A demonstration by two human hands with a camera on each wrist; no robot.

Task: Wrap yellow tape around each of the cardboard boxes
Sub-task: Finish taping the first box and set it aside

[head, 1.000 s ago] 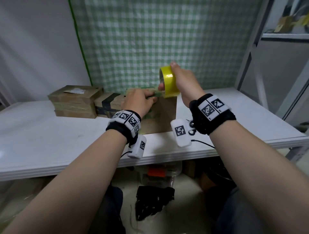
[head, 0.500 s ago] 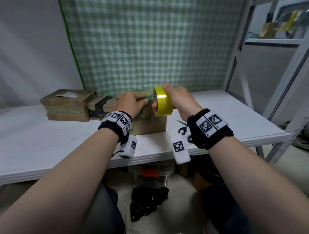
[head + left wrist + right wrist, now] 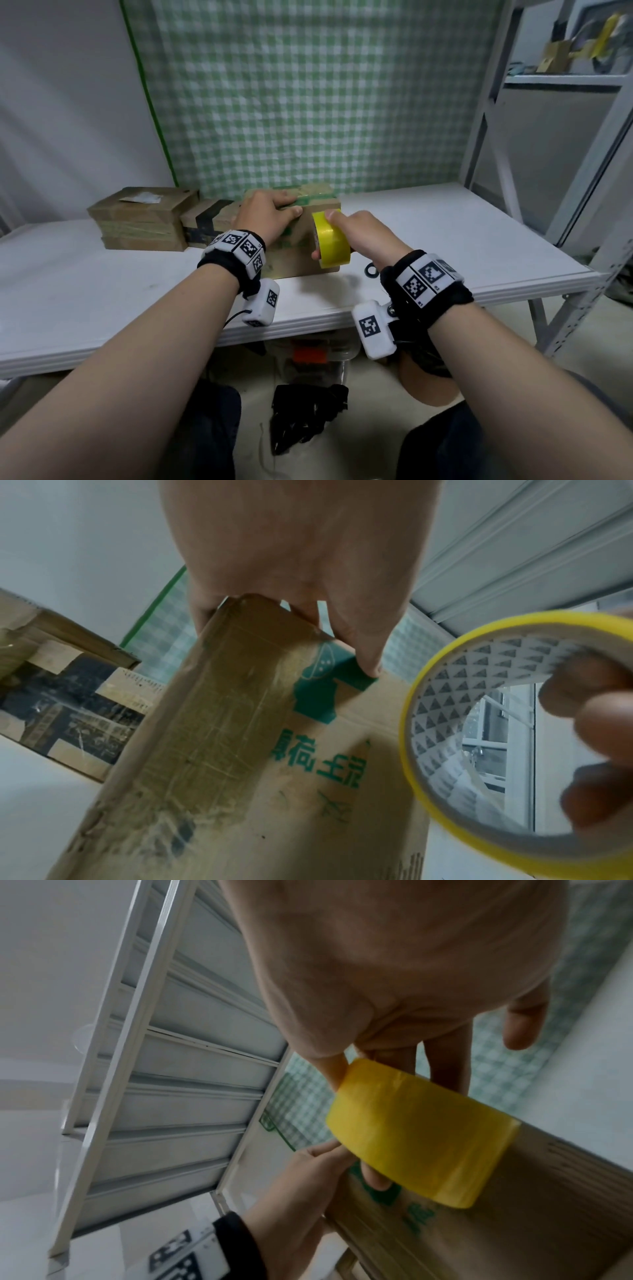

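A cardboard box with green print (image 3: 301, 260) stands on edge on the white table (image 3: 445, 240). My left hand (image 3: 274, 214) grips its top edge, fingers over the top and thumb on the near face (image 3: 366, 653). My right hand (image 3: 346, 224) holds a roll of yellow tape (image 3: 334, 241) against the right part of the box's near face, thumb on top and fingers through the core. The left wrist view shows the roll (image 3: 441, 702) beside the box (image 3: 240, 750). In the right wrist view the roll (image 3: 421, 1134) lies against the box (image 3: 531, 1204).
Two more cardboard boxes sit at the back left: a brown stack (image 3: 140, 219) and one banded in black tape (image 3: 205, 226). Scissor handles (image 3: 371, 270) lie right of the box. A white metal shelf frame (image 3: 513, 102) stands at the right. Dark items (image 3: 305, 418) lie on the floor under the table.
My right hand has brought the tape roll down from above the box's top edge to its near face. My left hand stays on the box's top.
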